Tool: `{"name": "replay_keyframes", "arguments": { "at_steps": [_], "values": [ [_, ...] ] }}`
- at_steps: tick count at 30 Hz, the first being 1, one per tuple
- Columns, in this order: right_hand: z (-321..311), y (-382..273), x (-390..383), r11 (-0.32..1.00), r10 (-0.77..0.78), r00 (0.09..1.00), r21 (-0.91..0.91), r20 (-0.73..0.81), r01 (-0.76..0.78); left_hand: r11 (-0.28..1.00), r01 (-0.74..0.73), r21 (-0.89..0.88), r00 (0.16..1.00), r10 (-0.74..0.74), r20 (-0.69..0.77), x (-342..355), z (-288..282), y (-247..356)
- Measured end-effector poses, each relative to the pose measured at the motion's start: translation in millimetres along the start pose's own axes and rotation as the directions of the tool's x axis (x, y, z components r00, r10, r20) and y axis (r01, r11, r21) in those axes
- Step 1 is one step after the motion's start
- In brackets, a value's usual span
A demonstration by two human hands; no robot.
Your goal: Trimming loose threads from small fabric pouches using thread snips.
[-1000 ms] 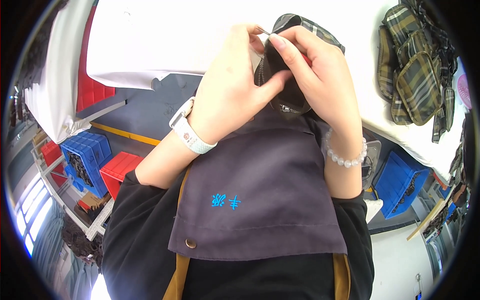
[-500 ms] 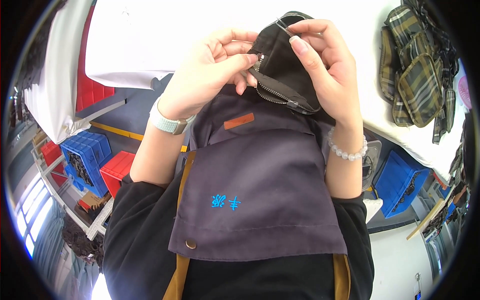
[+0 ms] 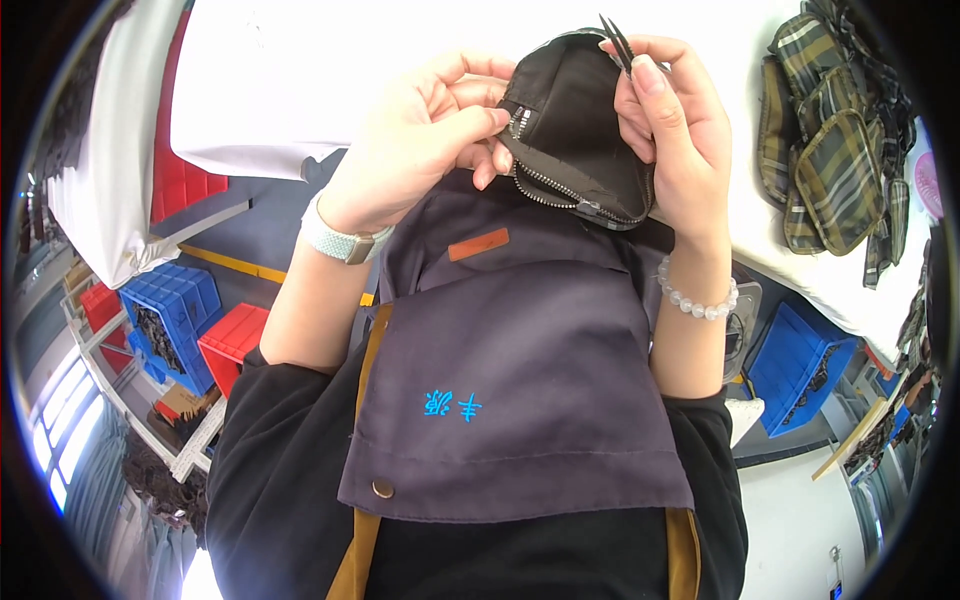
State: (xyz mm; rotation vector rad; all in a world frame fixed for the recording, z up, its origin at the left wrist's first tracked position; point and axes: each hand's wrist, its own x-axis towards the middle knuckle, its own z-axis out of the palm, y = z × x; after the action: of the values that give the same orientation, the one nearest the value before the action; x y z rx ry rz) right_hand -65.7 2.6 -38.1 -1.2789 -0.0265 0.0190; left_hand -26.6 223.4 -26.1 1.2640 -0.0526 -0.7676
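A small zippered pouch [image 3: 585,110] with black lining hangs above the table's near edge, its zipper partly undone along the lower side. My left hand [image 3: 435,130] is closed on the pouch's left edge, thumb and forefinger pinching near the zipper's end. In my right hand [image 3: 680,130] is a pair of dark, slim tweezers [image 3: 618,45], the two points apart and directed up and away at the pouch's upper right rim. Lower fingers of the right hand lie beside the pouch's right side. The zipper pull [image 3: 590,208] sits at the bottom of the opening.
A pile of plaid pouches [image 3: 835,150] lies on the white table [image 3: 330,60] at the right. Blue crates [image 3: 800,370] stand below at both sides, and a red bin [image 3: 235,340] is on the left. A purple apron [image 3: 520,370] covers my front.
My right hand has drawn slightly right, and the tweezers have come away from the pouch's upper rim. The pouch's mouth looks wider. My left hand keeps its pinch.
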Motion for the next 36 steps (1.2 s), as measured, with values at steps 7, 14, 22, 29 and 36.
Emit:
{"name": "replay_keyframes", "arguments": {
  "at_steps": [7,14,22,29,36],
  "values": [
    [-3.6,1.2,-1.2,0.996,-0.006,0.999,-0.092,0.032,0.009,1.0,-0.001,-0.008,0.999,0.001,0.046,-1.5,-1.8,0.8],
    [3.9,0.9,-1.4,0.974,-0.035,0.999,-0.225,0.001,0.034,0.997,0.001,-0.083,0.997,0.006,0.078,-2.6,-4.0,1.1],
    [4.7,7.4,-0.4,0.937,-0.096,0.995,-0.337,-0.005,0.089,0.955,0.076,0.286,0.996,-0.061,-0.062,-12.1,6.0,6.7],
    [-2.7,-6.9,-8.8,0.9,0.028,0.974,-0.429,0.224,0.073,0.949,0.111,0.294,0.993,-0.118,0.008,-15.8,-4.9,11.9],
    [0.2,-8.1,-5.3,0.887,0.014,0.967,-0.45,0.254,0.105,0.974,0.1,0.204,0.992,-0.113,0.055,-13.7,-10.0,12.3]
  ]
}}
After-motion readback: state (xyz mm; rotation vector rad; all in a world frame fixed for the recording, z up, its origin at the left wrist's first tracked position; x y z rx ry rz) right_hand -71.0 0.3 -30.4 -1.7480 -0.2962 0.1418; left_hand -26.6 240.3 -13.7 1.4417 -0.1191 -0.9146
